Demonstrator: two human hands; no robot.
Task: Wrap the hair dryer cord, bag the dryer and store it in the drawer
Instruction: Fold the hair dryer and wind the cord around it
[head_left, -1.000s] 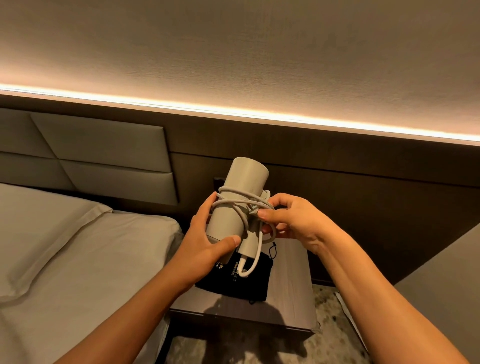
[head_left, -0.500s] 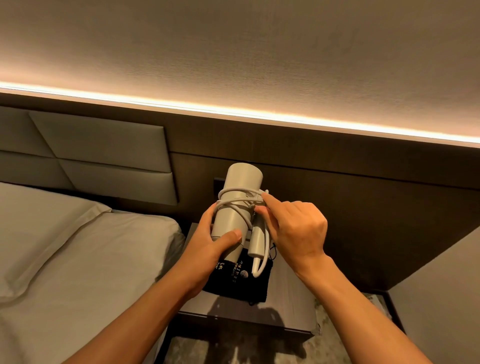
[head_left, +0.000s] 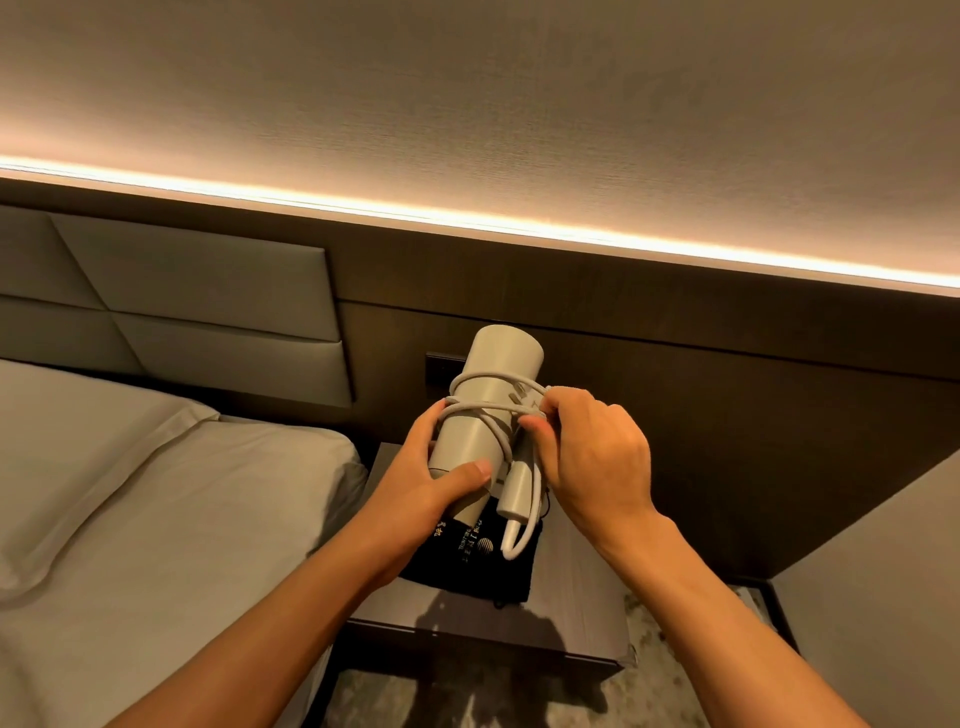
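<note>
- Cord wrap nearly done, by my read: cord loops several times around the hair dryer body, last bit being tucked at the right side.
- One loose loop hangs off the dryer's low end at about 5 o'clock, near the folded handle.
- Left to do: bagging and drawer. Black bag lies flat on the counter, right under the dryer, at 6 o'clock from it. Looks empty.
- Drawer: can't see an open one; only the counter's front edge shows.
- Dryer is held in the air above the counter, tilted a bit, top end pointing to 12-1 o'clock.
- Left hand: clenched around the lower dryer body, thumb across the front, other fingers wrapped behind at 9 o'clock.
- Right hand: fingers pinched closed on the cord at the dryer's 3 o'clock side, knuckles curled in. Plug end sits by this pinch; can't tell if it's tucked under a loop.
- Bed at 9 o'clock, just beside the counter, not involved.
- Risk guess: wrap loosens if the pinch lets go before the end is secured.
</note>
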